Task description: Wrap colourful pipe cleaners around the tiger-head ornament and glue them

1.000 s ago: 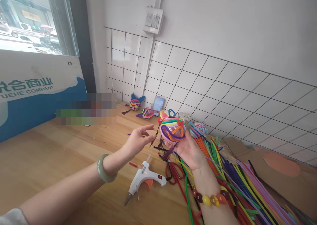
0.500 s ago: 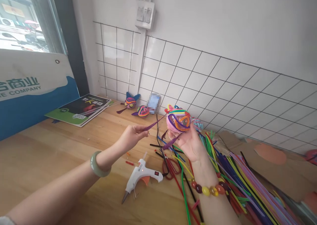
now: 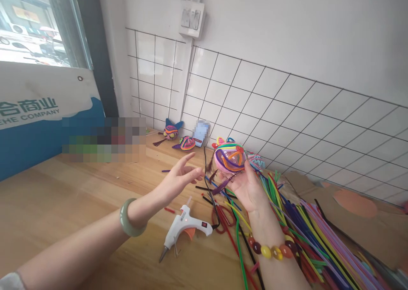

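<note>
My right hand [image 3: 247, 188] holds up a round ornament [image 3: 230, 159] wrapped in coloured pipe cleaners, its clear body showing between purple, orange and pink strips. Dark purple tassels [image 3: 222, 185] hang from its underside. My left hand [image 3: 181, 177] is apart from the ornament, to its left, with fingers loosely spread and nothing in them. Below on the wooden table lies a white glue gun [image 3: 185, 226] with its nozzle toward me. Red-handled scissors [image 3: 225, 217] lie partly under loose pipe cleaners beside it.
Bundled pipe cleaners [image 3: 331, 239] and a cardboard sheet [image 3: 357, 234] cover the right side. Two finished-looking ornaments, one blue-eared [image 3: 171, 130] and one striped [image 3: 187, 143], sit by the wall near a blurred phone [image 3: 201, 132]. A black cord [image 3: 206, 175] crosses the table. A wire grid [image 3: 255, 98] lines the wall.
My left hand has let go of a purple tassel and its fingers have opened. That tassel now hangs from the ornament, which stays in my right hand. The view has shifted slightly.
</note>
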{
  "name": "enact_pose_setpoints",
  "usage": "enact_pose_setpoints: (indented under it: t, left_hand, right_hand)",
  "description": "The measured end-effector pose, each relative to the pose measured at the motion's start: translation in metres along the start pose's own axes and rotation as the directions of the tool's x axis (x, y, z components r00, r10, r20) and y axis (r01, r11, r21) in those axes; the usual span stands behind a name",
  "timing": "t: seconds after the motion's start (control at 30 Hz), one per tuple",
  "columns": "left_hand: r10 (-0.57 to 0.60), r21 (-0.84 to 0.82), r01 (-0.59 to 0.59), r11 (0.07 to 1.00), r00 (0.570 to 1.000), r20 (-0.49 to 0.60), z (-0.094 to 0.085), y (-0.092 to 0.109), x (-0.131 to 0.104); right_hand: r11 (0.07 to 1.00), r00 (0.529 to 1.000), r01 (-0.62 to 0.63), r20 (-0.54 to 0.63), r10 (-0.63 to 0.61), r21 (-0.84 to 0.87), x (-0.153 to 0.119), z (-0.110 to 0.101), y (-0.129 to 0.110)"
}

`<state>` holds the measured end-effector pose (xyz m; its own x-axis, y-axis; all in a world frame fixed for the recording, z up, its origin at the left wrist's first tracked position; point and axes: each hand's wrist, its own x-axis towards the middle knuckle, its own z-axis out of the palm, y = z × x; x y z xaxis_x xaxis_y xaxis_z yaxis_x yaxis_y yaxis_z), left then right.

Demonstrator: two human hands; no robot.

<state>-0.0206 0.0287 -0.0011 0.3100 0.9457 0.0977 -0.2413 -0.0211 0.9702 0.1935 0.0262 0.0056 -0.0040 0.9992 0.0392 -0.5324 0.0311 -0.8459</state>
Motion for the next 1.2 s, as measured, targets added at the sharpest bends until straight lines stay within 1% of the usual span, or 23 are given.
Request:
enact_pose_setpoints:
  t: [0.1,0.2,0.3,0.37,0.5,0.57,0.67,0.8,0.9,1.0,1.07,1.2]
  left_hand:
    - [-0.051,-0.086,0.057,0.995,0.996,0.069,0.005,-0.002,-0.004]
    - [-0.079,-0.153,0.095,0.984,0.991,0.104,0.003,-0.006,-0.004]
    - [-0.080,-0.202,0.104,0.974,0.989,0.121,0.001,-0.006,-0.003]
    - [-0.056,-0.223,0.084,0.971,0.990,0.129,0.001,-0.003,-0.004]
    - [0.028,-0.281,0.027,0.959,0.981,0.193,0.004,0.005,-0.007]
    - [0.056,-0.313,0.011,0.950,0.978,0.201,0.006,0.007,-0.008]
    - [0.088,-0.376,-0.014,0.927,0.980,0.180,0.010,0.007,-0.009]
    - [0.108,-0.415,-0.054,0.908,0.988,0.107,0.012,0.004,-0.009]
    - [0.095,-0.397,-0.069,0.915,0.994,0.047,0.012,0.002,-0.008]
    - [0.101,-0.362,-0.096,0.927,0.995,-0.004,0.011,0.000,-0.008]
    - [0.110,-0.336,-0.109,0.935,0.994,-0.016,0.011,0.000,-0.008]
    - [0.134,-0.327,-0.135,0.935,0.991,-0.026,0.009,0.000,-0.008]
  right_hand:
    - [0.999,0.999,-0.019,0.027,0.020,-0.031,-0.005,0.010,0.007]
    - [0.996,0.997,0.007,0.084,0.000,-0.086,-0.009,0.018,0.011]
    - [0.987,0.989,0.037,0.145,-0.015,-0.154,-0.014,0.025,0.014]
    - [0.981,0.988,0.058,0.154,-0.029,-0.187,-0.017,0.029,0.016]
    - [0.973,0.986,0.103,0.150,-0.072,-0.207,-0.022,0.036,0.019]
    - [0.964,0.984,0.135,0.142,-0.104,-0.228,-0.024,0.038,0.021]
    - [0.936,0.976,0.201,0.146,-0.164,-0.290,-0.026,0.042,0.023]
    - [0.879,0.955,0.291,0.172,-0.242,-0.377,-0.030,0.049,0.027]
    - [0.860,0.953,0.304,0.145,-0.267,-0.410,-0.033,0.054,0.030]
    - [0.862,0.951,0.309,0.119,-0.285,-0.401,-0.035,0.056,0.032]
    - [0.861,0.945,0.325,0.152,-0.288,-0.391,-0.035,0.055,0.031]
    - [0.873,0.936,0.329,0.251,-0.249,-0.359,-0.038,0.053,0.026]
